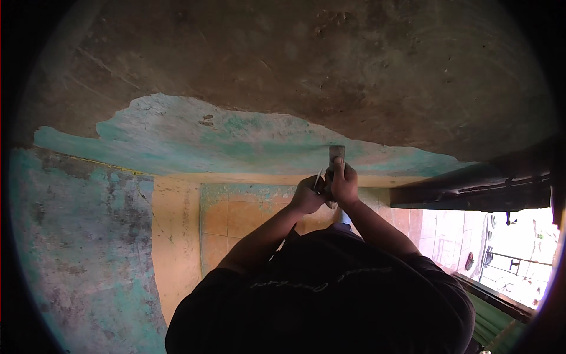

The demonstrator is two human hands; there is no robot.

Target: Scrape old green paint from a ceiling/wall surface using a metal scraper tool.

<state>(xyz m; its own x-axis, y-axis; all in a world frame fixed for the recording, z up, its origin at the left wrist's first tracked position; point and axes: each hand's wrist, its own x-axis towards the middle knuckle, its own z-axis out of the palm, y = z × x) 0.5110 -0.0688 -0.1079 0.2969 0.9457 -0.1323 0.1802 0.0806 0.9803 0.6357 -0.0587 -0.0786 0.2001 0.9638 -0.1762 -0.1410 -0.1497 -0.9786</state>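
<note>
**Both hands clamp a scraper to a peeling ceiling**

Seen from the head camera, the person's left hand [308,194] and right hand [345,184] are raised side by side, both wrapped tightly around a flat metal scraper [336,154]. The fingers of each hand are curled closed on the tool's lower part, with the right hand riding slightly higher and its thumb laid up along the handle. The left hand's knuckles press against the right; a thin pale sliver shows between them, though the dim light leaves it unclear whether that is part of the tool or something else. The scraper's rectangular blade stands upright above the hands, its top edge meeting the ceiling right at the ragged border where turquoise paint [194,135] gives way to bare plaster [306,59].

The bare plaster is rough, mottled brown and grey, scored with scratches. The remaining paint forms a chalky, uneven patch with a wavy outline. On the left, a wall [82,248] carries blotchy, worn green-grey paint, beside yellow-orange tiles [230,218] set in a grid. A dark beam [471,192] crosses at right, above a bright opening [507,259]. The person's dark shirt [330,301] fills the lower frame.
</note>
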